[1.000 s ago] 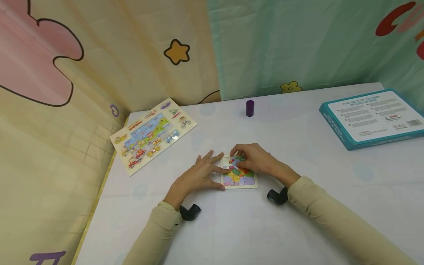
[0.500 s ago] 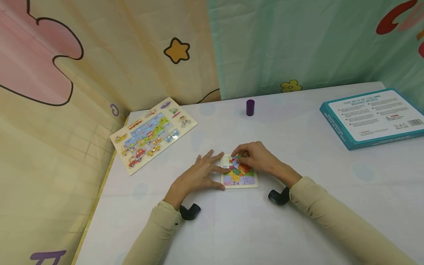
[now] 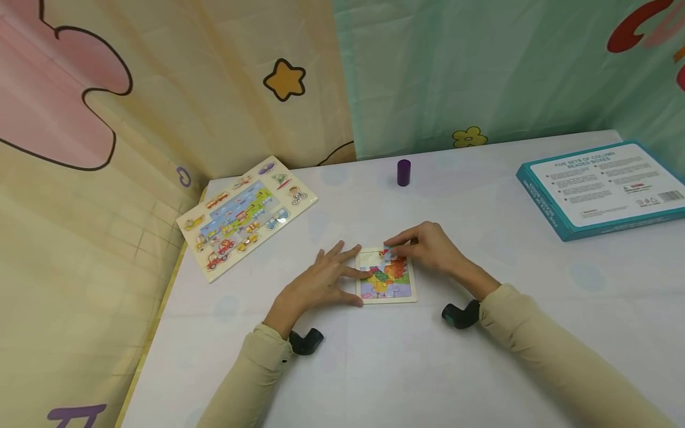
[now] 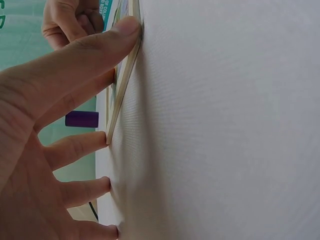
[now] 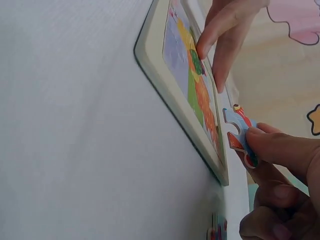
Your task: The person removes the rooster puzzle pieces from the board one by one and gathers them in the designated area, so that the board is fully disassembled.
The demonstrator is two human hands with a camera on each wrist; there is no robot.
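A small square jigsaw board (image 3: 404, 291) with a pale wooden frame lies on the white table. Its bright picture pieces fill the lower part, while bare wood shows at the upper left. My left hand (image 3: 323, 279) spreads its fairly straight fingers along the board's left side, thumb at the near corner and index fingertip on the picture. Thumb and fingers of my right hand (image 3: 430, 249) pinch a blue and red jigsaw piece (image 5: 241, 131), raised over the board's far right part. In the right wrist view another colourful piece (image 5: 217, 229) shows on the table beyond the board.
A larger picture puzzle board (image 3: 246, 220) lies slanted at the left back. The purple cylinder (image 3: 404, 173) stands near the back edge. At the right back lies a teal and white box (image 3: 605, 190). Printed curtains (image 3: 449, 71) hang behind the table.
My right hand has lifted the piece out of the board's top area and drawn it slightly right and away, baring wood beneath. The left hand stays in place.
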